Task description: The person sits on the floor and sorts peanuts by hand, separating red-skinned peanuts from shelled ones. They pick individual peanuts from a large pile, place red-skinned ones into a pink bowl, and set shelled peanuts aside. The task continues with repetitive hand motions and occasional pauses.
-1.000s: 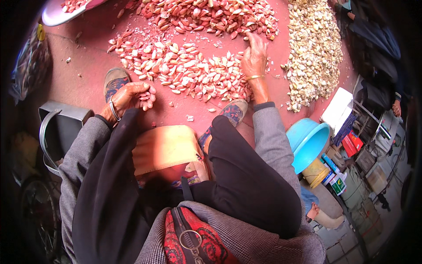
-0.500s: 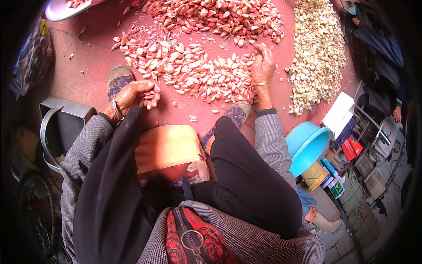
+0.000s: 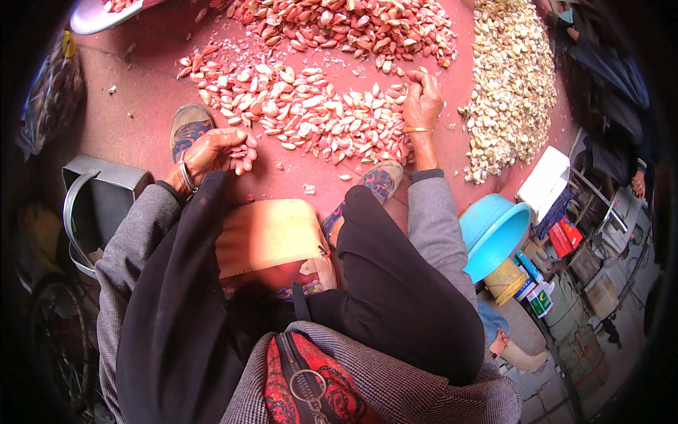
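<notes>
Since the earlier frames the right hand (image 3: 422,99) has been drawn back from the far pile toward the near edge of the spread, wrist w/ bangle now closer to the right shoe (image 3: 378,180); the left hand (image 3: 215,152) has hardly shifted.

Left fingers are curled narrow round a small clutch of pinkish garlic cloves (image 3: 244,154), held just above the red floor (image 3: 127,113), near the left shoe (image 3: 187,131). Right fingers are closed in a loose fist over the cloves spread (image 3: 311,116); whether anything is held inside cannot be told.

The loose cloves lie in a wide band across the floor, far of both feet; a paler heap of peeled bits (image 3: 512,78) sits to the right, a blue basin (image 3: 491,233) near right, a grey bin (image 3: 106,198) near left.

Judged: sorting is best done w/ small handfuls, fingers kept low over the spread so nothing is scattered, and pink cloves kept well apart from the pale heap.
</notes>
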Action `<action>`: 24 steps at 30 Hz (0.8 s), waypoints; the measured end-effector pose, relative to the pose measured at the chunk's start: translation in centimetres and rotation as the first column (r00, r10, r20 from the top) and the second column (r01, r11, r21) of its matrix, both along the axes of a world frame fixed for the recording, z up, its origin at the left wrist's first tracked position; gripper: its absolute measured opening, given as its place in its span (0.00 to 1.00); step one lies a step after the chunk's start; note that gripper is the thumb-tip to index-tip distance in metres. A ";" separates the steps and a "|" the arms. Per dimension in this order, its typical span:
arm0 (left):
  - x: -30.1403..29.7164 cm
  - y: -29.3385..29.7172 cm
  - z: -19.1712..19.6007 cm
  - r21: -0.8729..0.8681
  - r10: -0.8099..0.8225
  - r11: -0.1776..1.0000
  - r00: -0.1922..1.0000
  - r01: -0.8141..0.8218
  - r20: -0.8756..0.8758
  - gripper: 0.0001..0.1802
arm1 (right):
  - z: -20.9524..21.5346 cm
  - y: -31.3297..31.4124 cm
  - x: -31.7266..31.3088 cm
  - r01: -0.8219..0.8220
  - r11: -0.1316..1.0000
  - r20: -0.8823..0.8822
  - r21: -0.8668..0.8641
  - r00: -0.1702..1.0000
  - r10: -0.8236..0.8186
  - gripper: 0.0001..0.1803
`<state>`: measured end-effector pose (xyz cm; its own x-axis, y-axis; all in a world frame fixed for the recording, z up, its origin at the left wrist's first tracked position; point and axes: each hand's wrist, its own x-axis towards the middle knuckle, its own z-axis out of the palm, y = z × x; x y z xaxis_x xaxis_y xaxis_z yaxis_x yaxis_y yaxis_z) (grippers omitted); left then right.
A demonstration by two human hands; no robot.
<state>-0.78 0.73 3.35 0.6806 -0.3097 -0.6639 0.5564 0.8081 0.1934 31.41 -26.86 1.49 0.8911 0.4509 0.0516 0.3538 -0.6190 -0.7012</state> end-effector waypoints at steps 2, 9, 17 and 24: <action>0.0 0.0 -0.1 0.020 -0.011 1.000 1.000 0.011 0.004 0.15 | 0.1 0.6 0.2 -0.047 0.999 0.052 -0.019 0.997 0.048 0.11; 0.0 -0.1 -0.2 0.058 -0.032 0.998 0.999 0.032 0.013 0.16 | 0.3 3.5 0.2 -0.209 0.965 0.214 -0.161 0.947 0.241 0.11; -0.1 -0.1 0.0 0.041 -0.011 0.999 1.000 0.011 0.006 0.15 | 0.5 1.9 -0.9 -0.150 0.988 0.117 -0.035 0.981 0.153 0.07; 0.0 -0.2 -0.1 0.034 -0.004 0.999 1.000 0.004 -0.007 0.15 | 0.3 4.3 0.3 -0.134 0.974 0.110 -0.181 0.982 0.156 0.10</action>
